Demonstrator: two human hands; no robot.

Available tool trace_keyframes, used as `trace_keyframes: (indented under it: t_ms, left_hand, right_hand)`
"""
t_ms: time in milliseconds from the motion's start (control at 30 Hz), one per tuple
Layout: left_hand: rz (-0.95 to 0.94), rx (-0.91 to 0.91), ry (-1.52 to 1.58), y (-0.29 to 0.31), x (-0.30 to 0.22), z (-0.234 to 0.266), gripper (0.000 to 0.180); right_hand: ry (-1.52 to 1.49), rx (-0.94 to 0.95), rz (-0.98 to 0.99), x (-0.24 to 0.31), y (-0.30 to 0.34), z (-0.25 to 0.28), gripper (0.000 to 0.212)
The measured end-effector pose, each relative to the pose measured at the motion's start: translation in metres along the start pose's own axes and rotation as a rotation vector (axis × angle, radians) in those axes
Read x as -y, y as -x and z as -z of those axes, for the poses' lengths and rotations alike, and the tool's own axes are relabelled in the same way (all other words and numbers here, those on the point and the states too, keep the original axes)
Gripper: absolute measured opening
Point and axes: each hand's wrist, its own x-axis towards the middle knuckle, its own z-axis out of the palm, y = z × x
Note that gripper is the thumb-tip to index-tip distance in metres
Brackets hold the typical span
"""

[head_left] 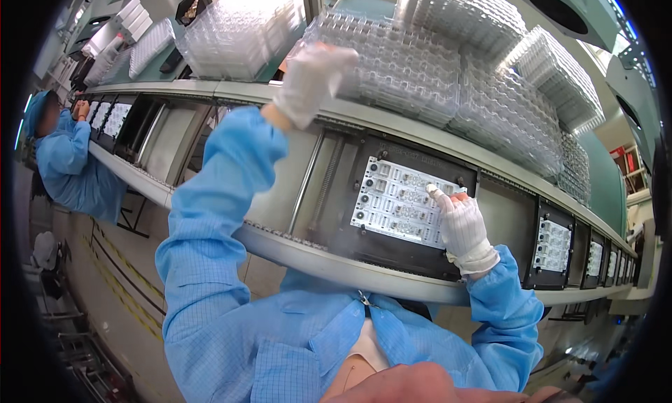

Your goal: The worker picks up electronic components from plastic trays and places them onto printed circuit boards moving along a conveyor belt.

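My left hand (310, 81), in a white glove, is raised over the far rail beside stacks of clear plastic trays (392, 67). Motion smears its fingers, so I cannot see whether it holds anything. My right hand (463, 228) wears a white glove with some fingertips bare. It rests at the right edge of a white circuit board panel (399, 206), one finger stretched out onto the panel. No held item shows in it. The panel has rows of small parts and dark round spots, and lies on a black carrier plate (360, 245) on the conveyor.
The conveyor's near rail (315, 259) runs between me and the line. Further black carriers with white panels (553, 245) stand to the right. More clear trays (241, 36) stack up at the far left. A co-worker in blue (73, 154) works at the line on the left.
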Motion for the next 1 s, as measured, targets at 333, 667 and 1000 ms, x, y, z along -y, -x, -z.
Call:
trace_keyframes:
  t_ms: [333, 667, 1000]
  left_hand:
    - [0.215, 0.462, -0.236, -0.068, 0.103, -0.113, 0.031]
    - [0.318, 0.326, -0.047, -0.066, 0.139, -0.069, 0.046]
    - [0.158, 0.395, 0.438, -0.008, -0.067, 0.025, 0.050]
  right_hand:
    - [-0.154, 0.069, -0.248, -0.073, 0.024, 0.054, 0.059]
    - [0.164, -0.272, -0.654, -0.271, 0.010, 0.073, 0.063]
    - [0.286, 0.069, -0.744, -0.330, -0.020, 0.051, 0.062]
